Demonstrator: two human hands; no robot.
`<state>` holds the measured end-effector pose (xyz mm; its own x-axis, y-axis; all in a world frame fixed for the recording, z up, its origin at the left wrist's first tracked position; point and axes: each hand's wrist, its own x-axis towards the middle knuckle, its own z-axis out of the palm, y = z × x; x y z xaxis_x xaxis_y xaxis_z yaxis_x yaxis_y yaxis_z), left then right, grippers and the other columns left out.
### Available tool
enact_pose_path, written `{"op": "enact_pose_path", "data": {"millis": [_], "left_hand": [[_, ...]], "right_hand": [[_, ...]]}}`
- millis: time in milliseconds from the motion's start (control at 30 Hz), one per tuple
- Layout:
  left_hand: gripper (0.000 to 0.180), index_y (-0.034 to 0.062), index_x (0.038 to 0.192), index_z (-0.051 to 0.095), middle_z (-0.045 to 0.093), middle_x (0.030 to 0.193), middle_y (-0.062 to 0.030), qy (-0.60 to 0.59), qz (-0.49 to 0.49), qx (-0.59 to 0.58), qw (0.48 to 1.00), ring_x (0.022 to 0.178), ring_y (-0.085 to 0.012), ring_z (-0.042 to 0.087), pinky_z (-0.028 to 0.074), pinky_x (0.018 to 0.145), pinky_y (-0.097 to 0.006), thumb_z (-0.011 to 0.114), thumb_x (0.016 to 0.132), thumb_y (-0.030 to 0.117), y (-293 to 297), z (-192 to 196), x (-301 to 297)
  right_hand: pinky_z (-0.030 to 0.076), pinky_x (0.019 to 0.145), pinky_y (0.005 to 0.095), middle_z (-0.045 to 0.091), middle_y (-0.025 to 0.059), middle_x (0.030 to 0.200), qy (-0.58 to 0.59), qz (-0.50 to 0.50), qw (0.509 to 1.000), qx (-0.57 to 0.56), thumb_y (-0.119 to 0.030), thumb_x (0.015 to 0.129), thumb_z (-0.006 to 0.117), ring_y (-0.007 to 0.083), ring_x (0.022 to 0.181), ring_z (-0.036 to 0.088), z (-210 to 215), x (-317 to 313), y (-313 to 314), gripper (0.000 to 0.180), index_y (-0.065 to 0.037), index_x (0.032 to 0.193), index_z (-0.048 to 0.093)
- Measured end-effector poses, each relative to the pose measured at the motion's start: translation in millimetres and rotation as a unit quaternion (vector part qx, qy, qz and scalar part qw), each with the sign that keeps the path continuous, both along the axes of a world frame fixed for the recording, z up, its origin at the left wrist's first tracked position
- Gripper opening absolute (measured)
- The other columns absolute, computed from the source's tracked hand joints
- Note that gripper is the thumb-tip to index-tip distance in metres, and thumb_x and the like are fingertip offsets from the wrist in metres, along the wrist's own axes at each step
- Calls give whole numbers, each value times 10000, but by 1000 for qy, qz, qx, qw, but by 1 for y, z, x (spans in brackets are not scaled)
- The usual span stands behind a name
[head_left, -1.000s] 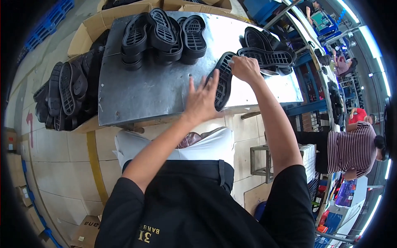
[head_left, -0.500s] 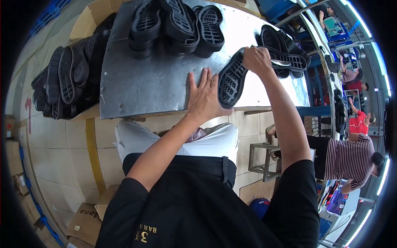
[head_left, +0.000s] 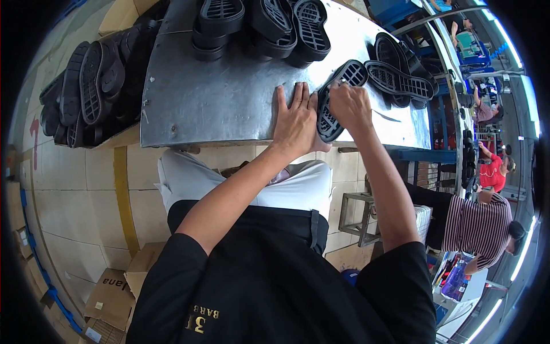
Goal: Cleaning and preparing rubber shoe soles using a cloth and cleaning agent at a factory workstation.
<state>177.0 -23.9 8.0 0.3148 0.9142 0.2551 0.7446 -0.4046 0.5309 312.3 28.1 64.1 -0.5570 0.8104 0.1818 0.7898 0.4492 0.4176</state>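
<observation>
A black shoe sole (head_left: 328, 124) with a gridded tread lies slanted on the metal table, near its front edge. Beside it my left hand (head_left: 296, 127) rests flat with fingers spread, its thumb side against the sole's left edge. My right hand (head_left: 350, 107) is closed in a fist over the sole's middle. From that fist a thin, shiny knife blade (head_left: 387, 116) sticks out to the right; its handle is hidden in my fingers. Just right of the fist lie more black soles (head_left: 399, 80), overlapping one another.
Several stacked black soles (head_left: 274, 23) stand at the back of the metal table (head_left: 212, 109). A carton at the left holds a heap of soles (head_left: 91, 86). At the right are a metal stool (head_left: 360, 218) and a person in a striped shirt (head_left: 478, 229).
My right hand has shifted down and slightly left, from the sole's upper end to its middle. The sole's upper end now shows beyond the fist. The whole view has shifted slightly.
</observation>
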Motion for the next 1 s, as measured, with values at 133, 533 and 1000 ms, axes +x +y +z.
{"op": "enact_pose_path", "data": {"millis": [133, 533, 1000], "left_hand": [[1169, -46, 1332, 375, 360, 1388, -304, -13, 4, 26, 1000, 1370, -356, 265, 65, 1090, -598, 739, 469, 654, 0, -4, -3], [1209, -59, 1345, 395, 320, 1438, -253, 1, 19, -17, 1000, 1385, -332, 237, 36, 1130, -522, 718, 476, 718, -5, 4, -6], [1090, -23, 1321, 453, 414, 1403, -195, -2, 29, -2, 1000, 1359, -272, 315, 101, 1125, -491, 731, 518, 660, -2, 1, -12]], "right_hand": [[495, 512, 332, 635, 143, 653, 7, -29, 998, -60, -95, 743, 557, 237, 567, 652, 10, -16, -35, 75, -25, 759, 577], [516, 585, 384, 668, 161, 708, 23, -177, 982, -67, -176, 793, 560, 276, 665, 678, 26, 22, 44, 187, -22, 771, 664], [512, 594, 408, 657, 171, 696, 167, -199, 965, -16, -221, 852, 533, 315, 665, 667, 10, 3, 2, 216, -45, 777, 632]]}}
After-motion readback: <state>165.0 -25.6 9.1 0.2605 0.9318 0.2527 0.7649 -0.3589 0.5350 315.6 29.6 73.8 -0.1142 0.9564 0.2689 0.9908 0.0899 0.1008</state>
